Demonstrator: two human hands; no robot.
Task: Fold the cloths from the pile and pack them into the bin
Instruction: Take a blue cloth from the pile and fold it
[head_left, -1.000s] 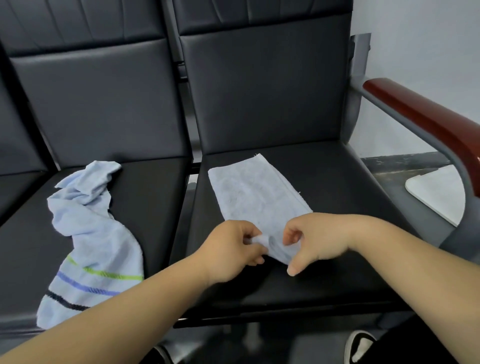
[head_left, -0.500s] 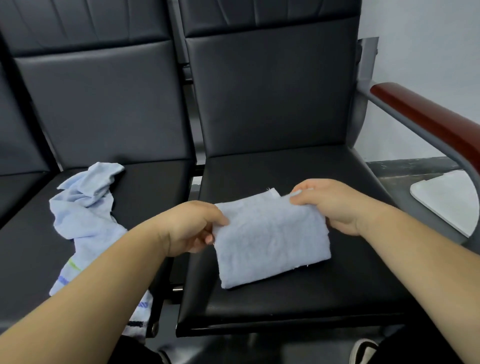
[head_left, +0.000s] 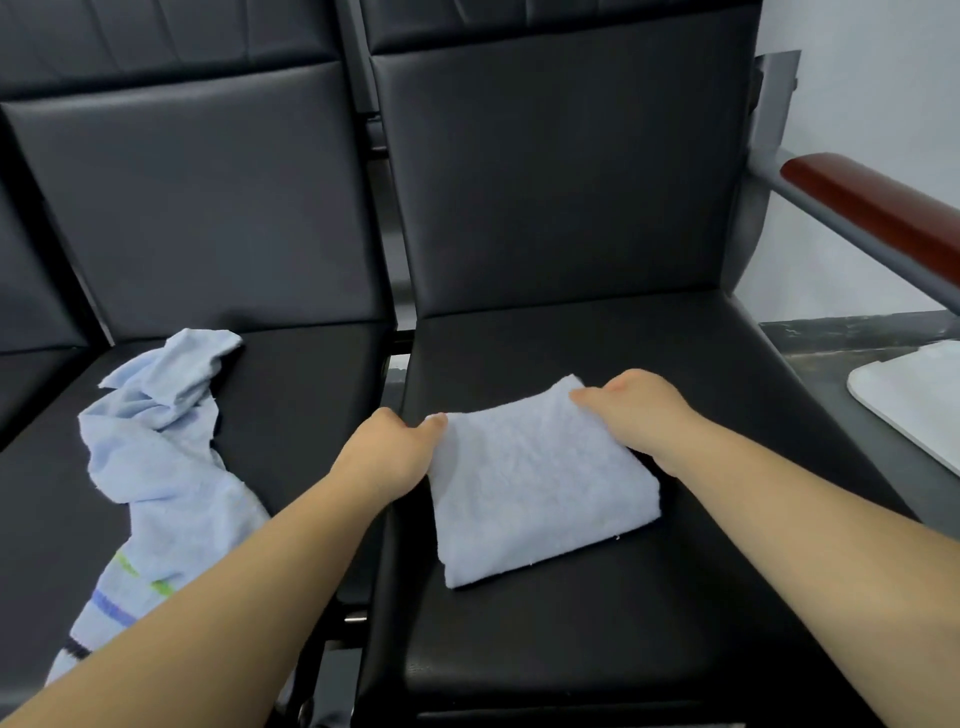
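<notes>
A pale blue cloth (head_left: 540, 488) lies folded into a thick rectangle on the black seat (head_left: 597, 639) of the right chair. My left hand (head_left: 389, 452) pinches its far left corner between thumb and fingers. My right hand (head_left: 639, 410) holds the far right corner, fingers curled over the edge. A second light blue cloth (head_left: 156, 467) with green, blue and black stripes lies crumpled on the left seat, partly hidden by my left forearm. No bin is in view.
The chairs are black padded seats with tall backs, joined in a row. A grey arm with a red-brown armrest (head_left: 878, 208) stands to the right. A white flat object (head_left: 914, 400) lies on the floor at the right edge.
Both hands lifted the cloth's near end and carried it away from me, folding the long strip in half. The hands now press the far corners down on the seat.
</notes>
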